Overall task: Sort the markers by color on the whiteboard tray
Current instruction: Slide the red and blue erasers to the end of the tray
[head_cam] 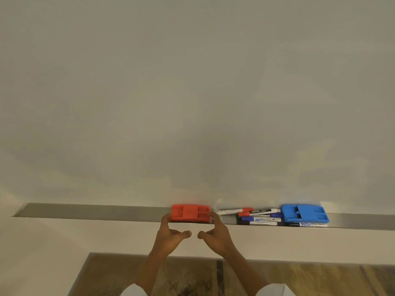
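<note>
While you face the smooth, faintly smudged whiteboard (192, 92), your two hands meet at the red eraser (190, 213), a flat rectangular block of moulded plastic with ribbed recesses on its top, which lies on the long grey tray (96, 212) running along the board's lower edge. Your left hand (171, 236) reaches up with its fingers (165, 218) curled against the eraser's left end and the thumb pointing inward below the tray's front lip. Your right hand (215, 235) mirrors it, fingers touching the eraser's right end, thumb turned toward the other thumb; the two thumbs are close but apart. Both hands are grasping the eraser between them. Just right of it, the markers (256, 216) lie in a loose pile on the tray: slim white cylinders with printed labels and caps in red, black, green and blue, some resting across others. A blue eraser (304, 213) of the same moulded shape sits at the pile's right end, overlapping one blue-labelled marker. White sleeves (273, 290) cover your forearms near the bottom edge, above a brown wood-patterned floor (299, 278).
</note>
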